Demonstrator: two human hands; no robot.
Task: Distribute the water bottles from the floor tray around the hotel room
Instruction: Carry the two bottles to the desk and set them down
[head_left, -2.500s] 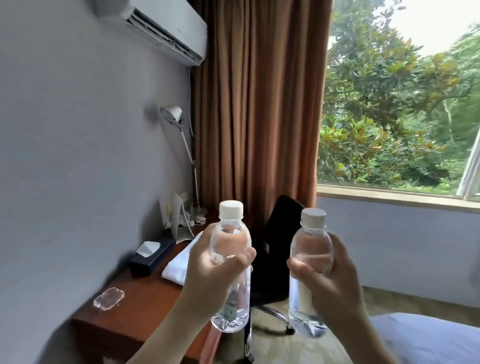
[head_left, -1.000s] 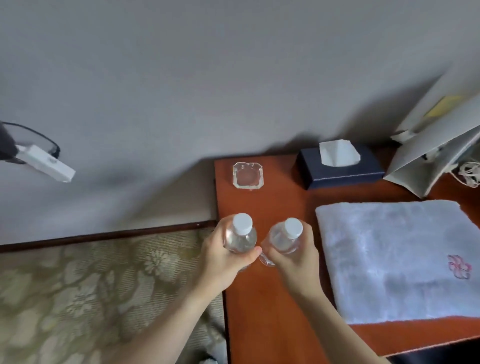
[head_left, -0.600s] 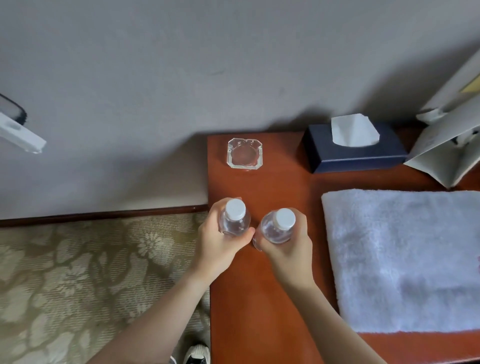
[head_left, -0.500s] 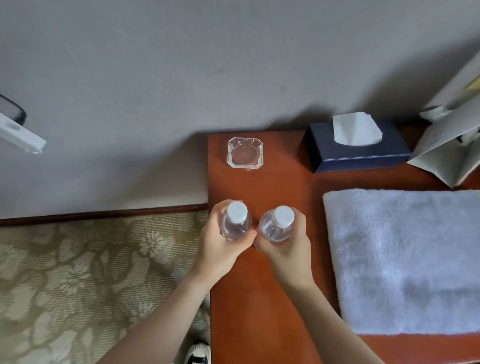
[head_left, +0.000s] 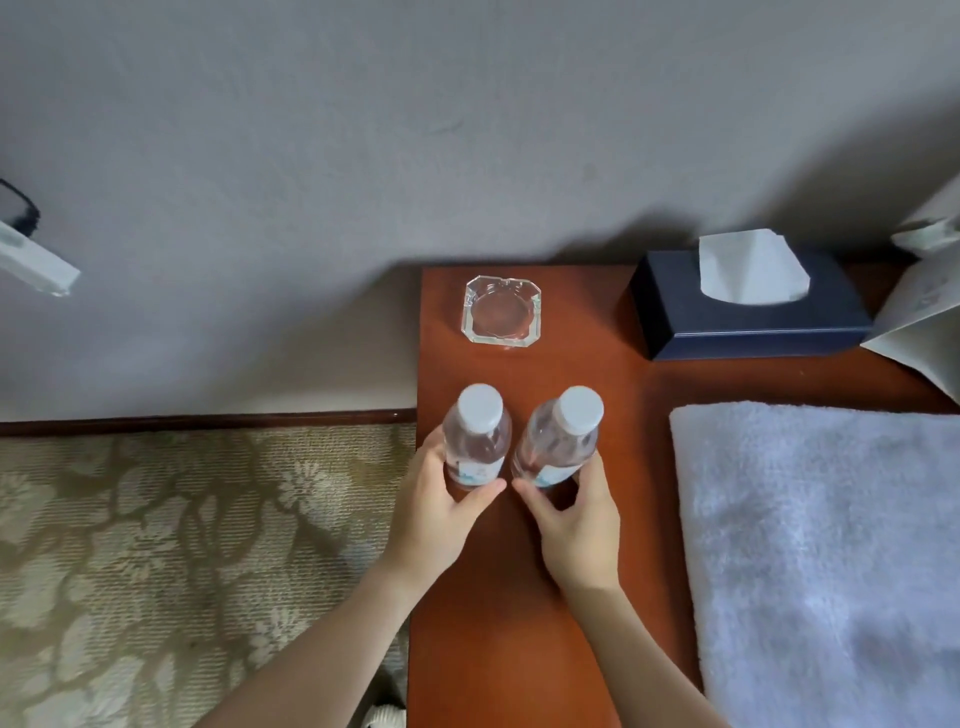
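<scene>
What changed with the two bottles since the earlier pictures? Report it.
Both bottles came down from chest height to stand on the desk. The left hand still grips the left bottle; the right hand is loosening around the right bottle. Ashtray, tissue box and towel stayed put.

Plain grey wall (head_left: 363, 130), dark skirting board (head_left: 208, 420), leaf-patterned beige carpet (head_left: 156, 545), reddish-brown wooden desk (head_left: 493, 649)
</scene>
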